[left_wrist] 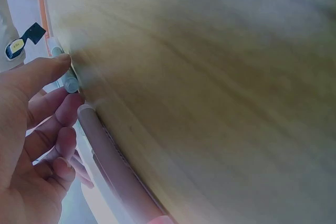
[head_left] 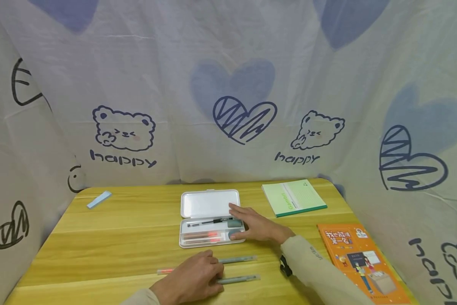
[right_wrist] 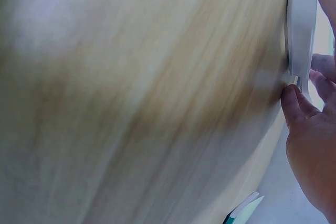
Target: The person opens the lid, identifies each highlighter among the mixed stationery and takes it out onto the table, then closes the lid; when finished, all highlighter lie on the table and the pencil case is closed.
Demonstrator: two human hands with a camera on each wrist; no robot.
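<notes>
My left hand (head_left: 192,275) is low over the near part of the table, thumb and index finger pinching the end of a grey-green capped pen (head_left: 239,279). A second grey-green pen (head_left: 239,259) lies just beyond it. A pen with a pink-red end (head_left: 165,271) sticks out on the hand's left side, partly hidden behind it. My right hand (head_left: 260,226) rests with spread fingers on the right side of an open white pencil case (head_left: 181,233). Inside lie a black pen (head_left: 213,221), pens with orange-red parts (head_left: 212,234) and a grey-green block (head_left: 234,223).
A light blue strip (head_left: 99,199) lies at the far left. At the back right is a green notebook (head_left: 294,197), with an orange book (head_left: 361,262) nearer along the right edge. A patterned cloth (head_left: 175,84) hangs around the table (head_left: 110,245).
</notes>
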